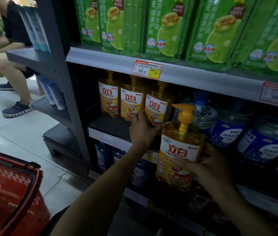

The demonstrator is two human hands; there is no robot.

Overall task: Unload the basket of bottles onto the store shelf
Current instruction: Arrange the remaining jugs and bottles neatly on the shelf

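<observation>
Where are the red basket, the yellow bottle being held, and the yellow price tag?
red basket (37,174), head view, on its rim
yellow bottle (180,150), head view, on its white label
yellow price tag (155,73), head view, on its centre

Left hand (142,129) reaches forward on an outstretched arm, fingers spread and pressing. Right hand (209,167) is lower and nearer, fingers curled in a grip.

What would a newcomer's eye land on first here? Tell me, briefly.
The yellow pump bottle held in the right hand, front and centre. Then the left hand touching the row of matching bottles on the middle shelf, and the red basket at lower left.
</observation>
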